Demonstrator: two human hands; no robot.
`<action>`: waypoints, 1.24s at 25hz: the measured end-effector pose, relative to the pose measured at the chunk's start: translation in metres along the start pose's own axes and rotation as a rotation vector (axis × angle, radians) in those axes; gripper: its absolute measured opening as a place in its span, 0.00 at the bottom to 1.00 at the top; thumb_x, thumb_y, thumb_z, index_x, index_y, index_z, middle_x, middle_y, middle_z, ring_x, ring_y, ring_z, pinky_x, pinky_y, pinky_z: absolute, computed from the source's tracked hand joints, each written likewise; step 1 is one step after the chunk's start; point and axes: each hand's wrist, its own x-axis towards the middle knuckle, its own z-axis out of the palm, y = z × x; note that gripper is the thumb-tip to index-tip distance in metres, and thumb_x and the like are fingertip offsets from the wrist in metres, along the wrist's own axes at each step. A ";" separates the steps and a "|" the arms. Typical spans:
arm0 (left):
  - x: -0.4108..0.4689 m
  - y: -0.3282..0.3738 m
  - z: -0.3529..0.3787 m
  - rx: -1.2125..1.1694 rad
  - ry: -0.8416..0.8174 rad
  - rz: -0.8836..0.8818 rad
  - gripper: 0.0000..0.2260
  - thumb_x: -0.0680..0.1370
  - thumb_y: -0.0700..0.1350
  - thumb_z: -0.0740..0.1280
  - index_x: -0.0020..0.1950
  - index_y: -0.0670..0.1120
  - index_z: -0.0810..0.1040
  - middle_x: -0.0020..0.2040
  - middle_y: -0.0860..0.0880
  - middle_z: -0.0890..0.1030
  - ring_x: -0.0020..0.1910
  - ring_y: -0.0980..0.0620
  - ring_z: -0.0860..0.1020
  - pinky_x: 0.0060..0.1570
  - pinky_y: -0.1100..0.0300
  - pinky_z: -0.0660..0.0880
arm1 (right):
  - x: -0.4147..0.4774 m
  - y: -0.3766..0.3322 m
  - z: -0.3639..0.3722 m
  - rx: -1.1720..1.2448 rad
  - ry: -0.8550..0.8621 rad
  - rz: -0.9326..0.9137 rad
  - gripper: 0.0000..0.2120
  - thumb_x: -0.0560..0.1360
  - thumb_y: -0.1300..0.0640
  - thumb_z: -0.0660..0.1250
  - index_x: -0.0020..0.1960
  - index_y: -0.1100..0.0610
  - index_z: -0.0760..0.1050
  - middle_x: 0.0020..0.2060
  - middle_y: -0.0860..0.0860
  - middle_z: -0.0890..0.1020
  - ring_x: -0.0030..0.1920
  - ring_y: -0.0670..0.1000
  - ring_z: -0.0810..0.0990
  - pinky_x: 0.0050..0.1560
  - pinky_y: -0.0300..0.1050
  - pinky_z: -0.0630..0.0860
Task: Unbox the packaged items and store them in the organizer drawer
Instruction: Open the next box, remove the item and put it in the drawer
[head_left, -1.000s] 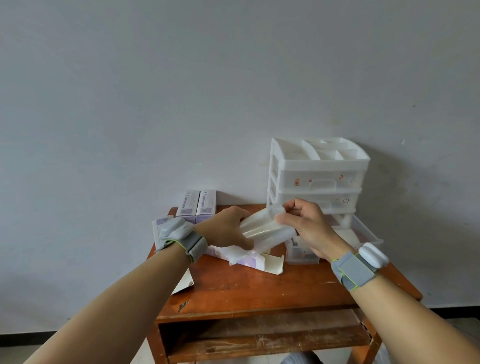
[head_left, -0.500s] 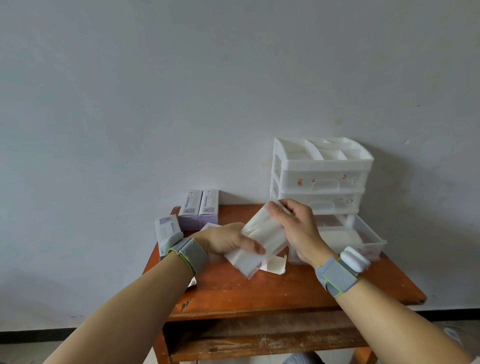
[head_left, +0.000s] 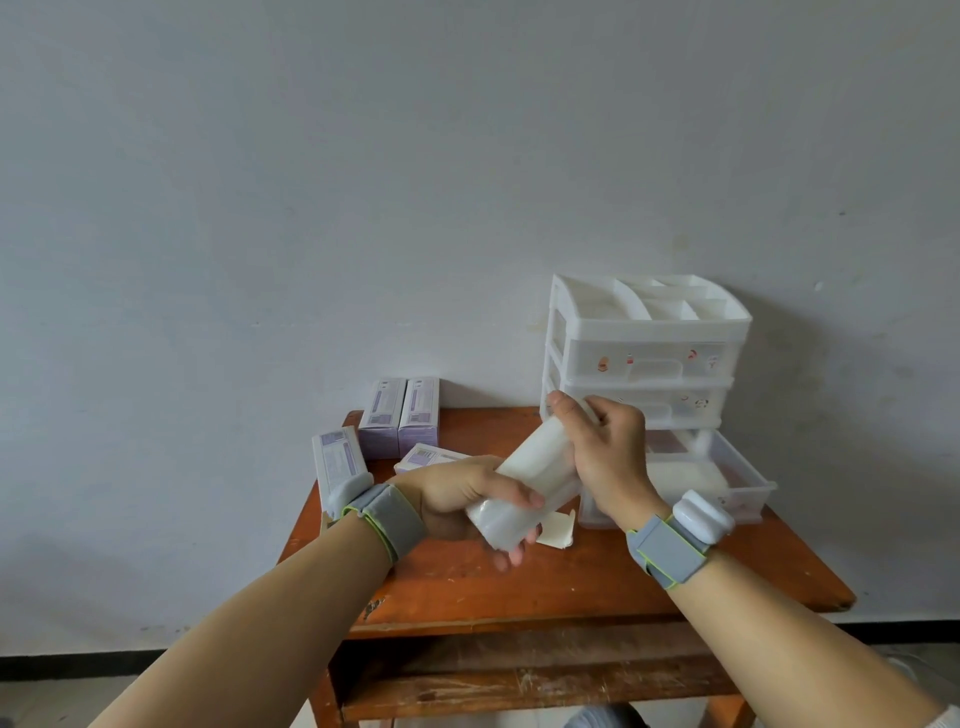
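As our left grip (head_left: 457, 493) clasps the tilted white packet (head_left: 540, 465) low and right grip (head_left: 608, 452) pinches its top, the open drawer (head_left: 753, 488) lies just rightward.

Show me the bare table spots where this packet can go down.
Widest: the front strip of the table, from the card flap to the near edge. Also the right front corner before the drawer, and a gap at the back between boxes and organizer. Crowded: left back, boxes; right, drawer.
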 end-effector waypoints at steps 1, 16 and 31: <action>0.000 -0.002 0.000 0.023 0.018 -0.006 0.13 0.74 0.41 0.68 0.55 0.37 0.72 0.37 0.43 0.79 0.29 0.48 0.80 0.28 0.59 0.78 | 0.000 0.001 0.000 0.013 -0.023 0.015 0.25 0.70 0.42 0.70 0.29 0.61 0.67 0.24 0.51 0.69 0.29 0.48 0.69 0.29 0.40 0.67; 0.004 -0.002 -0.013 0.293 0.306 0.045 0.18 0.70 0.48 0.75 0.53 0.41 0.76 0.38 0.45 0.81 0.29 0.50 0.79 0.27 0.60 0.73 | 0.007 0.009 -0.006 0.139 -0.158 0.237 0.06 0.72 0.55 0.73 0.40 0.57 0.79 0.36 0.56 0.81 0.38 0.53 0.82 0.34 0.46 0.78; 0.007 0.003 -0.007 0.453 0.533 0.282 0.16 0.75 0.50 0.72 0.56 0.40 0.78 0.42 0.44 0.81 0.32 0.46 0.82 0.24 0.59 0.77 | 0.013 0.009 -0.025 0.021 -0.094 0.309 0.10 0.72 0.47 0.73 0.40 0.53 0.79 0.38 0.55 0.78 0.34 0.50 0.78 0.22 0.40 0.71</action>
